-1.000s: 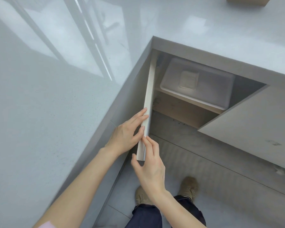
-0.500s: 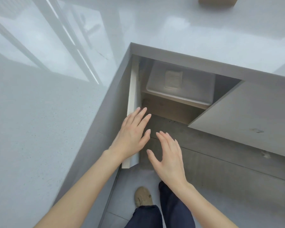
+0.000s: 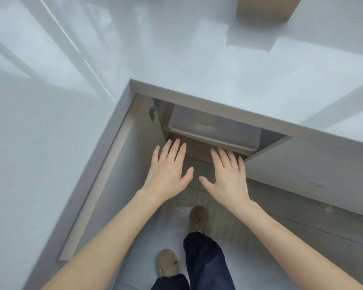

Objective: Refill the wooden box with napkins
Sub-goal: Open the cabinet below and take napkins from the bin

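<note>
A wooden box (image 3: 264,7) stands on the grey countertop (image 3: 176,55) at the top edge, partly cut off. Under the counter an open cupboard holds a translucent plastic bin (image 3: 214,130) with a lid on a wooden shelf (image 3: 197,148). Something pale shows faintly through the lid. My left hand (image 3: 168,170) and my right hand (image 3: 226,174) are both stretched out flat in front of the shelf, fingers apart, holding nothing. Neither hand touches the bin.
The left cupboard door (image 3: 96,185) is swung wide against the counter side. The right door (image 3: 314,164) stands open at an angle. My two shoes (image 3: 197,220) and dark trousers are on the grey floor below.
My hands let go of the left door, which swung fully open. Both hands have moved forward toward the shelf with the bin. I have stepped closer.
</note>
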`<state>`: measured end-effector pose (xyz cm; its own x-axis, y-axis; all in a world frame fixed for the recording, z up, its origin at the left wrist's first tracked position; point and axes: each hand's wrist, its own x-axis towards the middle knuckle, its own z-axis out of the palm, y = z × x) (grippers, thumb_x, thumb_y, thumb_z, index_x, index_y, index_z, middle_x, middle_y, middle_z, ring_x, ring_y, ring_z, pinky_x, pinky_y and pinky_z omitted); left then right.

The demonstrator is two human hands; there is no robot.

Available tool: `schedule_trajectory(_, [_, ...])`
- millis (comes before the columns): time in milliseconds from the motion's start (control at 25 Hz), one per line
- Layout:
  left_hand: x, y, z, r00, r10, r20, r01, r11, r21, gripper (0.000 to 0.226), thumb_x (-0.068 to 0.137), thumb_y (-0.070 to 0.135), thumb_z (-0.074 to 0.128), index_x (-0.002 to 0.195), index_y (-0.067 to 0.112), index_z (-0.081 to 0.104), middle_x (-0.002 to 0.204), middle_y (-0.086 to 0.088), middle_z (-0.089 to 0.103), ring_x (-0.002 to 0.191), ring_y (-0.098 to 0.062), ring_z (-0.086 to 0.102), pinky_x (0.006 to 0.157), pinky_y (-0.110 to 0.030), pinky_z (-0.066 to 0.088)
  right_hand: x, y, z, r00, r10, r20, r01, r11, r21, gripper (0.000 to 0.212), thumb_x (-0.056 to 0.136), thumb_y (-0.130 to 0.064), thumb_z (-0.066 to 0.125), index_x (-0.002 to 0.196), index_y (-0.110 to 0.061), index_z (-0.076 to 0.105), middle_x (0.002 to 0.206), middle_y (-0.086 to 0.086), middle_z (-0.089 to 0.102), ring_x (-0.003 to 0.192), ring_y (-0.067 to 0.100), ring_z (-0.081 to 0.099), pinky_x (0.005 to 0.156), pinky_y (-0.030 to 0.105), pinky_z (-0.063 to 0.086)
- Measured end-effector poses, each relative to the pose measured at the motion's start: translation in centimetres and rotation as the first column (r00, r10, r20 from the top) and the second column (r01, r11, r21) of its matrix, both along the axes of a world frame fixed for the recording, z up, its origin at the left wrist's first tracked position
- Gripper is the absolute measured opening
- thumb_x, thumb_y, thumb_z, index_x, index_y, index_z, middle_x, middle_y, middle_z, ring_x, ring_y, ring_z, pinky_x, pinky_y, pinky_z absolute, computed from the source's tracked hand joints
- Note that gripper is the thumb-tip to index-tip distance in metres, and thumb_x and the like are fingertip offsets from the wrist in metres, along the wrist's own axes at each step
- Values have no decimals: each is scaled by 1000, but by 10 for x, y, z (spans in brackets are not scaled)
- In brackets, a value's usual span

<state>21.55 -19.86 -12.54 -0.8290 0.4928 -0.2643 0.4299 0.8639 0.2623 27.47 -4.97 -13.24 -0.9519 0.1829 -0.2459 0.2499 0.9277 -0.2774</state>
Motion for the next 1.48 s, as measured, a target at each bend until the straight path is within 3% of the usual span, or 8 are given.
schedule_trajectory(280, [-55, 35, -15, 999, 33, 28, -33, 999, -22, 66, 88, 43, 39, 143, 13, 18, 153, -9, 22, 141, -24, 16, 114, -42, 14, -50, 41, -21, 990, 55, 133, -47, 997, -60, 77, 86, -47, 49, 147, -20, 10, 159, 2, 5, 146, 21, 0, 118, 40, 0])
schedule_trajectory(520, [-87, 62, -38, 973, 123, 196, -142, 986, 85, 65, 89, 36, 44, 143, 15, 17, 154, -8, 20, 140, -26, 21, 113, -40, 19, -79, 62, -46, 970, 30, 240, 7, 988, -155, 73, 90, -45, 45, 147, -21, 7, 159, 1, 5, 146, 20, 1, 119, 39, 1])
schedule_trajectory(680, [-101, 74, -63, 915, 232, 329, -313, 925, 217, 58, 89, 29, 44, 142, 16, 24, 151, -5, 30, 131, -29, 37, 103, -39, 35, -93, 66, -71, 985, -23, 169, 53, 982, -179, 73, 89, -44, 49, 147, -18, 12, 157, 4, 16, 145, 21, 12, 119, 40, 12])
schedule_trajectory(800, [-108, 77, -89, 916, 227, 331, -316, 916, 247, 58, 91, 31, 43, 143, 16, 22, 152, -5, 26, 135, -26, 32, 104, -34, 32, -105, 72, -95, 993, -35, 112, 53, 986, -158, 72, 89, -41, 50, 146, -14, 15, 156, 6, 21, 143, 22, 18, 116, 37, 16])
schedule_trajectory(920, [-121, 78, -118, 914, 218, 343, -320, 906, 278, 58, 93, 32, 42, 143, 12, 21, 152, -8, 25, 134, -28, 35, 104, -31, 32, -117, 79, -125, 986, -82, 142, 106, 981, -164, 69, 91, -39, 47, 146, -12, 15, 157, 8, 17, 144, 23, 15, 116, 37, 18])
schedule_trajectory(1040, [-135, 81, -148, 911, 230, 342, -331, 903, 275, 58, 93, 31, 43, 142, 9, 22, 151, -11, 28, 135, -26, 33, 105, -30, 31, -128, 85, -152, 975, -152, 164, 184, 963, -200, 67, 92, -39, 47, 145, -11, 18, 154, 10, 23, 140, 28, 23, 113, 40, 27])
schedule_trajectory(1320, [-180, 98, -196, 806, 370, 462, -531, 798, 286, 56, 92, 32, 44, 141, 13, 26, 146, -8, 38, 130, -25, 39, 98, -25, 34, -184, 96, -194, 954, -268, 132, 295, 916, -272, 57, 92, -36, 47, 138, -5, 30, 139, 19, 38, 126, 35, 40, 99, 40, 39])
schedule_trajectory(1480, [-194, 112, -209, 796, 327, 510, -536, 771, 343, 43, 91, 24, 42, 133, 13, 42, 138, -10, 48, 125, -27, 44, 100, -30, 35, -210, 97, -209, 941, -318, 114, 338, 900, -275, 62, 92, -36, 48, 138, 0, 27, 140, 21, 37, 126, 38, 39, 101, 40, 38])
